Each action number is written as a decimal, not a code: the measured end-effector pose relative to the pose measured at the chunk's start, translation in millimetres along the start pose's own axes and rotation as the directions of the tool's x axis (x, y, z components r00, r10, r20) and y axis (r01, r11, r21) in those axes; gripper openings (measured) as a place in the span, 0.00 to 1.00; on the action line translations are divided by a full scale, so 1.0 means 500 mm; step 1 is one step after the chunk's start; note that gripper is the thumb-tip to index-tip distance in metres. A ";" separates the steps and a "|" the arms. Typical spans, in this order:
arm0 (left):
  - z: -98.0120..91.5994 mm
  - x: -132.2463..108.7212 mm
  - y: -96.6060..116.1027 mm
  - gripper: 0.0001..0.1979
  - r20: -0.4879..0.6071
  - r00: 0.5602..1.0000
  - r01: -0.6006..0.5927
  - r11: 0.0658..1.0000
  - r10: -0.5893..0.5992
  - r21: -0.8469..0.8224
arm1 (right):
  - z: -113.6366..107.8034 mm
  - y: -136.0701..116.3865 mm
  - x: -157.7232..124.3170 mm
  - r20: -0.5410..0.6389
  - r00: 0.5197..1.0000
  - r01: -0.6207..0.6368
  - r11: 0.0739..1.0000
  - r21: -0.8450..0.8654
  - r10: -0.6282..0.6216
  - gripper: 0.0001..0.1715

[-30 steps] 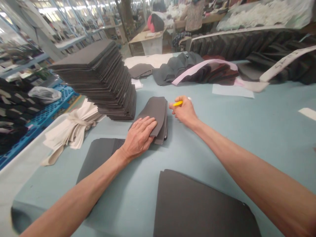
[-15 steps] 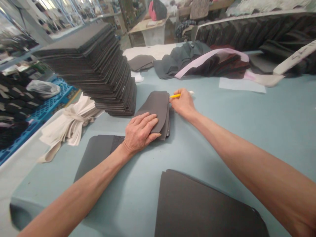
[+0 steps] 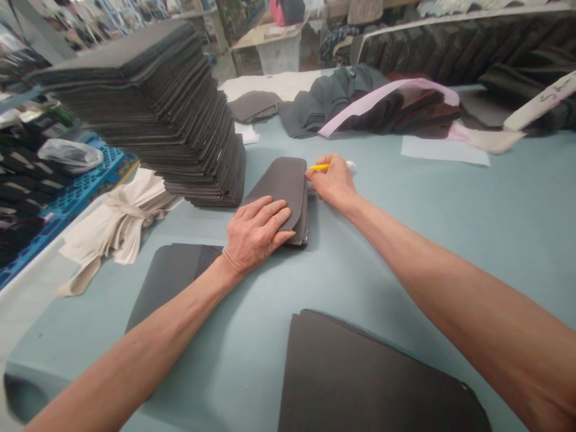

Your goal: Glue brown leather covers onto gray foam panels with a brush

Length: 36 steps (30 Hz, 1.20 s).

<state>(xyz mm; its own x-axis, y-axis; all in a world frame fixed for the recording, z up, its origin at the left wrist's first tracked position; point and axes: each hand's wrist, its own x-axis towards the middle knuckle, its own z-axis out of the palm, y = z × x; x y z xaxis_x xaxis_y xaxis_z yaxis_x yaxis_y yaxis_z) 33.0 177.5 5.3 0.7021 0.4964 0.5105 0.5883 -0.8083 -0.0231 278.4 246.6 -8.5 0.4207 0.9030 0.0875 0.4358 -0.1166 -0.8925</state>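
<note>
My left hand [image 3: 256, 235] lies with its fingers stretched flat on the near end of a small pile of dark grey fabric pieces [image 3: 285, 180]. Its thumb rests along the near edge of the top piece. To the right of the pile, my right hand [image 3: 333, 183] pinches a yellow pen [image 3: 319, 167], whose tip is close to the top piece's right edge; whether it touches I cannot tell. A white end sticks out behind the fingers. Another dark pile [image 3: 168, 273] is partly under my left forearm, and a larger dark piece stack [image 3: 369, 378] lies in front.
A tall stack of dark pieces [image 3: 193, 126] stands at the left, beside tied cream cloth strips [image 3: 126, 219]. Dark fabric bundles [image 3: 342, 96] with a pink strip [image 3: 360, 114] and a white paper [image 3: 445, 150] lie along the back of the blue-green table [image 3: 450, 204].
The pieces under my left hand now sit more evenly, with the lower piece no longer poking out at the near corner. My right hand stays beside the pile with the pen.
</note>
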 end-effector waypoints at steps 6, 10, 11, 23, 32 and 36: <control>-0.007 0.009 0.019 0.34 0.081 0.996 0.042 0.999 -0.042 -0.002 | 0.012 0.000 -0.020 -0.039 0.999 -0.001 1.000 0.013 0.001 0.16; -0.021 0.014 0.025 0.39 0.123 0.992 0.016 1.000 -0.017 0.009 | 0.014 -0.004 -0.057 -0.077 0.997 -0.022 1.000 0.020 0.024 0.17; -0.028 0.013 0.024 0.41 0.114 0.993 0.010 1.000 -0.009 -0.015 | 0.015 -0.006 -0.066 -0.089 0.996 -0.027 0.999 0.028 0.030 0.17; 0.015 -0.043 0.006 0.42 0.057 0.560 0.576 0.339 -0.827 -0.744 | 0.025 -0.041 -0.169 -0.126 0.987 0.137 0.946 0.294 -0.104 0.16; 0.015 -0.035 0.034 0.45 0.098 0.548 0.571 0.287 -0.831 -0.769 | 0.035 -0.048 -0.208 -0.109 0.945 0.324 0.853 0.408 -0.307 0.19; 0.009 -0.033 0.044 0.48 0.075 0.545 0.560 0.296 -0.835 -0.773 | 0.046 -0.043 -0.206 -0.139 0.941 0.335 0.805 0.489 -0.307 0.22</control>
<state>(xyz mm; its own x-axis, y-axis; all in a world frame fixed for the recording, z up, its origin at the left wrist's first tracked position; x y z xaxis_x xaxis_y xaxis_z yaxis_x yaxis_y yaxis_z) 35.9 152.9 -7.4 -0.0786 0.9692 0.2332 0.2575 -0.2063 0.9440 207.4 165.3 -8.6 0.3730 0.8283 0.4181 0.1030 0.4109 -0.9059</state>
